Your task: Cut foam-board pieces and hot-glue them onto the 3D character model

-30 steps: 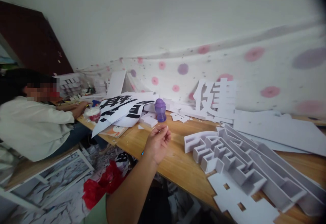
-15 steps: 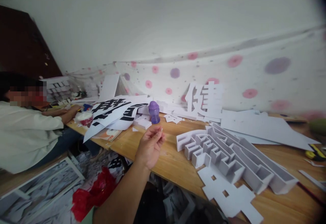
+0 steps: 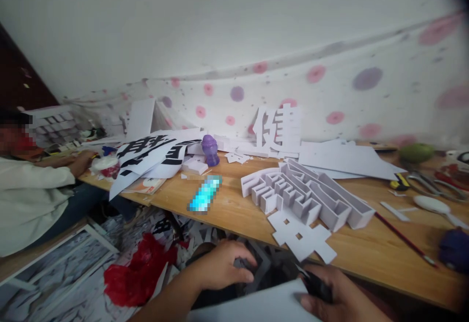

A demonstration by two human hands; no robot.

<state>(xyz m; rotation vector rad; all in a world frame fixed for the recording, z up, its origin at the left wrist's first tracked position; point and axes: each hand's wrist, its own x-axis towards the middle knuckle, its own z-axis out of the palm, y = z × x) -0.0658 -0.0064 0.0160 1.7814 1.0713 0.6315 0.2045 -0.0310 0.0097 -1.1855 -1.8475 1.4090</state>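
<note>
The white board (image 3: 264,306) lies low before you, its far edge slanting rightward up to your right grip (image 3: 337,292), the nearer one, clamped on a dark-handled tool (image 3: 319,284). Your left grip (image 3: 224,266) curls beside a dark shape (image 3: 243,263); I can't tell whether it's held.

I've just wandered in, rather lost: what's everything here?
Table: one, brown, middle
Hollow form: one, white, on table
Holed panel: one, white, near edge
Upright character: one, white, back
Printed sheets: several, black on white, left
Flat boards: several, white, back right
Bottle: one, purple, mid-table
Pixelated item: one, cyan, near bottle
Stick: one, dark red, right
Spoon: one, white, right
Round item: one, green, back right
Crumpled bag: one, red, floor
Co-worker: one, pale top, left
Blank sheet: one, white, bottom
Black-handled tool: one, black, bottom right
Left hand: one, bare, bottom centre
Right hand: one, bare, on tool
</note>
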